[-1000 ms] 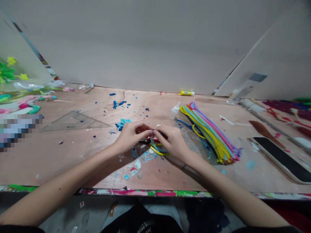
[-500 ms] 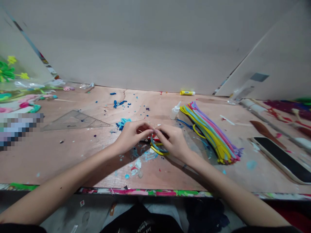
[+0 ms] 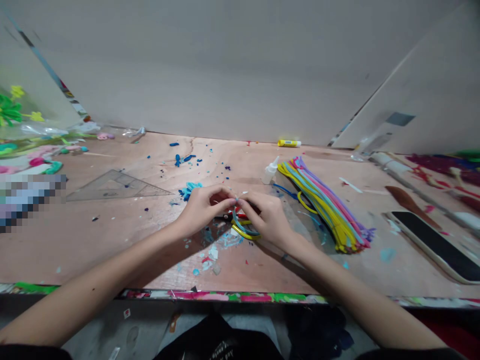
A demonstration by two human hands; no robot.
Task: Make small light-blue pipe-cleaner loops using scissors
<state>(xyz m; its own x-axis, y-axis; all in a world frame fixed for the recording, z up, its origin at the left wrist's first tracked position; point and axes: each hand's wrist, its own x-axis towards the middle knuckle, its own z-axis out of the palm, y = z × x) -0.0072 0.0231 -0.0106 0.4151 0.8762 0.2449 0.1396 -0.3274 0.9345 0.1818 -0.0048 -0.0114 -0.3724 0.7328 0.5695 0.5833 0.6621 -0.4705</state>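
Between my fingertips, at the middle of the table, is a light blue pipe cleaner (image 3: 242, 226) that curves down in a loop. My left hand (image 3: 204, 207) pinches it from the left, thumb against forefinger. From the other side my right hand (image 3: 268, 215) pinches it too, the two thumbs almost touching. Beneath the hands lie scissors with red handles (image 3: 242, 217), partly covered, and a yellow pipe cleaner (image 3: 243, 234). A blue pipe-cleaner flower shape (image 3: 190, 190) rests just beyond my left hand. The exact join at the fingertips is hidden.
Right of my hands lies a bundle of coloured pipe cleaners (image 3: 326, 205), beside a small glue bottle (image 3: 270, 172). A glue stick (image 3: 288, 143) is at the back, a phone (image 3: 435, 245) at far right. A clear set square (image 3: 116, 186) lies left; blue scraps are scattered around.
Both hands stay in the same place, still pinching the light blue pipe cleaner. Only a very slight shift of the fingertips shows.
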